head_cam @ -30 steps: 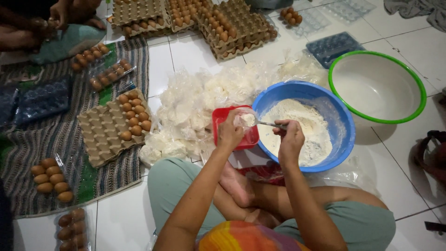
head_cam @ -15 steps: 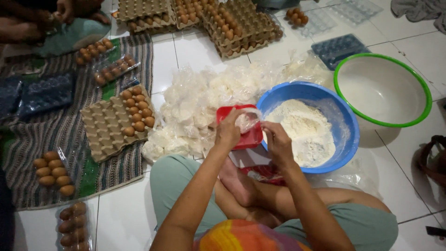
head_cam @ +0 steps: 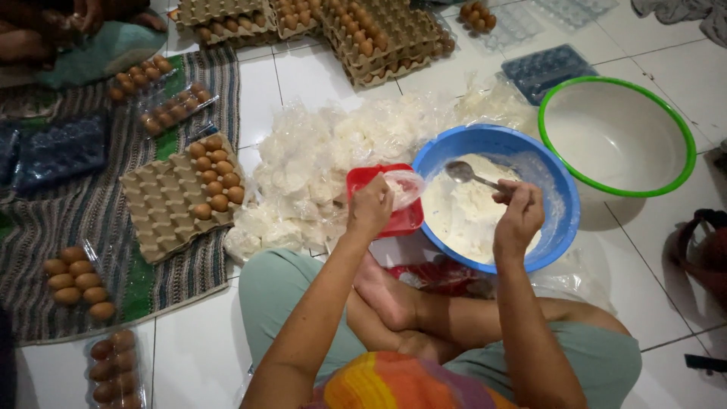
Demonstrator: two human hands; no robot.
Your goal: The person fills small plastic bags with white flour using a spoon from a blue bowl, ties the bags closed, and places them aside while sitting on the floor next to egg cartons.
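Observation:
I sit cross-legged on the tiled floor. My left hand point(head_cam: 369, 208) holds a small clear plastic bag point(head_cam: 404, 187) open over a red square container point(head_cam: 382, 201). A metal spoon point(head_cam: 468, 175) is gripped by my right hand point(head_cam: 519, 216), its bowl lifted above the white flour in the blue basin point(head_cam: 556, 189). The spoon's bowl points toward the bag and is a short way from its mouth. The basin sits right beside the red container.
A heap of filled clear bags point(head_cam: 318, 159) lies behind the red container. A green-rimmed white bowl point(head_cam: 617, 136) stands at the right. Cardboard egg trays point(head_cam: 178, 197) and packs of brown eggs point(head_cam: 76, 280) lie on a striped mat at left. Another person sits at top left.
My right hand has lifted the spoon out of the flour and drawn back to the right, away from the bag. The left hand still holds the bag over the red container.

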